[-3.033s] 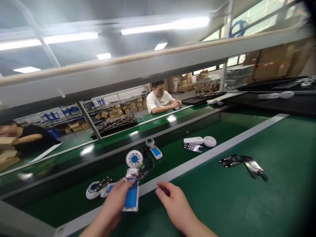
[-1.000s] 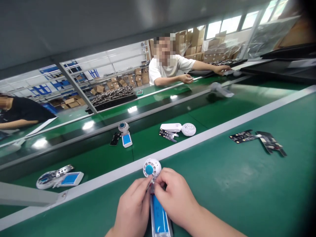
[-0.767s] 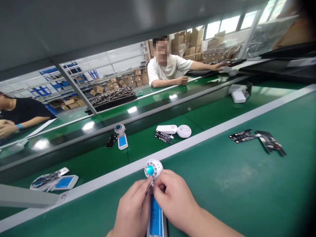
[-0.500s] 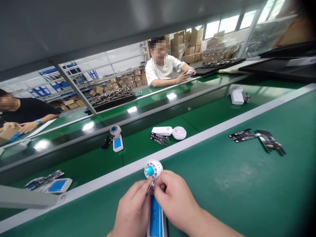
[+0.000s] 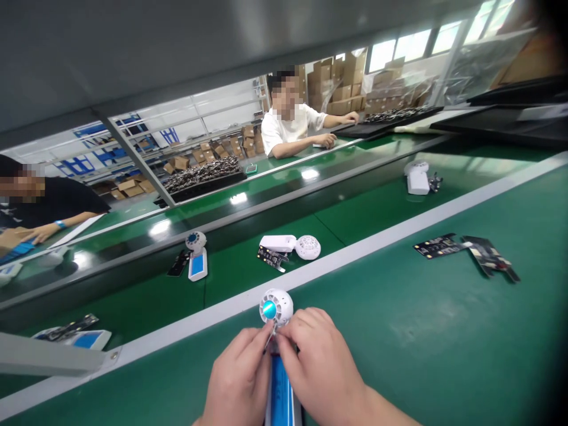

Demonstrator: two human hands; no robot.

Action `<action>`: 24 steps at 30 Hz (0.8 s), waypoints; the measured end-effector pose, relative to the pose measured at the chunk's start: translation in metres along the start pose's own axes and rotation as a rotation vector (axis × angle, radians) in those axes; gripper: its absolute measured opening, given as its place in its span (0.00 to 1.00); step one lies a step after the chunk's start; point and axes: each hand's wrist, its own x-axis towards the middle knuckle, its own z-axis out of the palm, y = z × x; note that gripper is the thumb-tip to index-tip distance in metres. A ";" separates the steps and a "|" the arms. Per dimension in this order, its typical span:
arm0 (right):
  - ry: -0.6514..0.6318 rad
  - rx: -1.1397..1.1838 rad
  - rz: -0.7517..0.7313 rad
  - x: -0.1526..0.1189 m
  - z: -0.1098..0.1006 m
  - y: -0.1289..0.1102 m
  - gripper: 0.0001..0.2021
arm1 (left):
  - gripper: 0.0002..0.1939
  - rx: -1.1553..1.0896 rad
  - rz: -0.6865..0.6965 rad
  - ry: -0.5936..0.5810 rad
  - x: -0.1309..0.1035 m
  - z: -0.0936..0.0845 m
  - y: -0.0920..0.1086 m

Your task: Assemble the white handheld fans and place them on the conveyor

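Observation:
In front of me on the green bench is a white handheld fan (image 5: 281, 307), its round head pointing away and a teal disc at its hub. Its opened handle shows a blue battery (image 5: 281, 393). My left hand (image 5: 239, 376) is closed at the fan's neck, thumb and forefinger holding a thin dark edge, perhaps a circuit board. Across from it, my right hand (image 5: 322, 361) pinches at the same spot, fingertips close below the fan head. Whatever small part lies between the fingertips is mostly hidden.
Circuit boards (image 5: 470, 251) lie on the bench to the right. Beyond the pale rail (image 5: 355, 254), a green conveyor (image 5: 239, 260) carries several white fans with boards. A co-worker in white (image 5: 290, 127) sits opposite; another in black (image 5: 66, 198) is at left. A grey post (image 5: 48, 355) stands at lower left.
The fans on the conveyor have shifted left. My hands stay at the fan's neck with only slight finger movement. The co-worker in white has lowered one hand and reached the other toward a black tray.

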 end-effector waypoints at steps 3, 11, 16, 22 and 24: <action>-0.021 0.053 -0.008 0.000 0.002 0.002 0.11 | 0.24 -0.009 0.010 -0.023 0.000 0.000 -0.002; -0.023 0.060 0.038 -0.005 0.007 0.005 0.10 | 0.25 -0.198 0.021 -0.083 0.000 0.000 -0.010; -0.017 0.065 0.056 0.000 0.011 0.008 0.11 | 0.14 -0.385 -0.317 -0.086 0.004 0.001 -0.005; 0.025 0.138 0.095 0.000 0.015 0.025 0.12 | 0.22 -0.182 -0.743 0.142 0.071 -0.036 -0.088; 0.014 0.119 0.095 -0.002 0.016 0.030 0.12 | 0.22 -0.040 -0.831 0.208 0.091 -0.064 -0.129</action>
